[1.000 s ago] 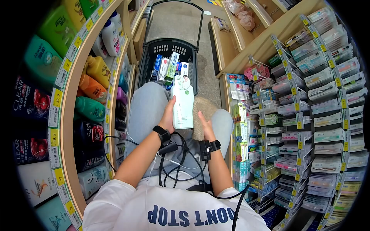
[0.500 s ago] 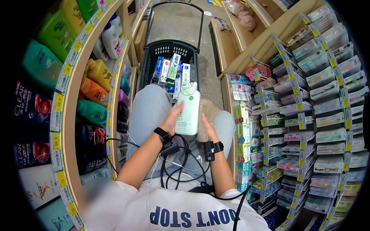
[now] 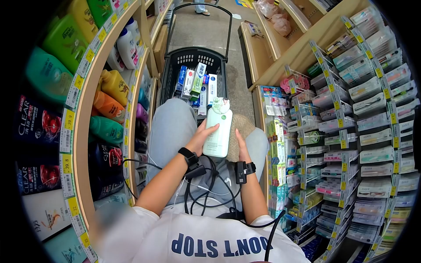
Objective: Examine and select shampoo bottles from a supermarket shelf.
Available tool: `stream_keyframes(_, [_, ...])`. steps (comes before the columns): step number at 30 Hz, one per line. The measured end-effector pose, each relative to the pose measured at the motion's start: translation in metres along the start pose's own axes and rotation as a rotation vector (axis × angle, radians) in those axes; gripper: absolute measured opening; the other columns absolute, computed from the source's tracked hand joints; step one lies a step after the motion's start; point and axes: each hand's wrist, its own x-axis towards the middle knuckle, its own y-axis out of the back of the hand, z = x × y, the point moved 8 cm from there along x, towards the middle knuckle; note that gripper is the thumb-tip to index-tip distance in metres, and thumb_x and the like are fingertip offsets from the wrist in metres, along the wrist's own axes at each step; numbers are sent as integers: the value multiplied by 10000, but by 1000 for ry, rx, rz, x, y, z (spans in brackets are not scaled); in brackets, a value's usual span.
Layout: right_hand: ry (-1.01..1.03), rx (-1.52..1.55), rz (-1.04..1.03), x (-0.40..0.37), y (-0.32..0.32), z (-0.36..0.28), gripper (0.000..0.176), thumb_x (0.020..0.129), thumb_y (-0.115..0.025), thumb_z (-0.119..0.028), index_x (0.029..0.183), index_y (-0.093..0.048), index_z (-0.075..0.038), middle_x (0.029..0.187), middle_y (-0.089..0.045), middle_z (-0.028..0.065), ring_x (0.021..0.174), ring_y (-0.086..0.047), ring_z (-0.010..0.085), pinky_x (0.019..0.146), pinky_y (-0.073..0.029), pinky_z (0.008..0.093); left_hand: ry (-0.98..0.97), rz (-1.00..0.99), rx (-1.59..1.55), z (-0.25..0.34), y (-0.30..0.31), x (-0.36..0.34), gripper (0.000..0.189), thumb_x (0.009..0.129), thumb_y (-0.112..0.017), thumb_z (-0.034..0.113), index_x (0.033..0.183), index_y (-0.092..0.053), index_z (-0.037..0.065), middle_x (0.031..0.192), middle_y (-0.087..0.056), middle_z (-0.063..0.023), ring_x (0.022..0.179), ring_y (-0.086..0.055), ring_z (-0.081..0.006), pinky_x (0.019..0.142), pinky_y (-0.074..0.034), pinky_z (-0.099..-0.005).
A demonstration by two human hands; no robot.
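A pale green bottle (image 3: 217,136) with a round tag at its neck lies over my lap, its top pointing toward the basket. My left hand (image 3: 202,136) grips it from the left side, thumb across its front. Just to the right of the bottle, apart from it, my right hand (image 3: 240,143) is held with its fingers apart and nothing in it. Beyond my knees stands a black basket (image 3: 193,51) with its handle up. Several toothpaste boxes, one of them green and white (image 3: 198,79), lie inside it.
Shelves on the left hold shampoo bottles (image 3: 109,107). At the right hang racks of packaged toothbrushes (image 3: 372,131). A wooden shelf (image 3: 258,48) stands at the back right. Cables (image 3: 210,186) cross my lap. A person's foot (image 3: 205,12) shows far up the aisle.
The bottle and my left hand have shifted slightly right and toward me. My right hand has moved a little right. A person's legs have come into view beyond the basket.
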Motion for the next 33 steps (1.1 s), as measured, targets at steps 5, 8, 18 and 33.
stream_keyframes(5, [15, -11, 45, -1, 3, 1, 482, 833, -583, -325, 1163, -484, 12, 1073, -573, 122, 955, -577, 197, 804, -469, 298, 14, 12, 0, 1, 0, -1, 499, 837, -561, 209, 1260, -352, 49, 1138, -515, -75, 1022, -522, -163, 855, -427, -294])
stream_keyframes(8, [36, 47, 51, -1, -3, -5, 455, 832, -588, -317, 1143, -500, 4, 1054, -582, 118, 939, -583, 202, 797, -475, 307, -10, 33, -53, -3, 6, 3, 500, 832, -560, 209, 1262, -355, 56, 1131, -517, -67, 1024, -519, -166, 869, -415, -301])
stream_keyframes(18, [-41, 91, -83, 21, 18, 13, 404, 872, -505, -391, 1117, -532, -70, 1003, -612, 76, 837, -609, 201, 687, -506, 343, 207, -210, -183, 42, -13, 5, 317, 868, -504, 207, 1144, -411, 80, 1143, -523, -81, 1075, -512, -222, 922, -405, -400])
stream_keyframes(33, [150, 116, -101, 22, 5, -9, 321, 869, -542, -199, 1153, -509, -53, 1100, -572, 76, 1017, -547, 208, 877, -435, 364, 198, -61, 77, 6, 17, 37, 455, 838, -558, 248, 1220, -363, 96, 1147, -503, -58, 1047, -520, -207, 863, -441, -379])
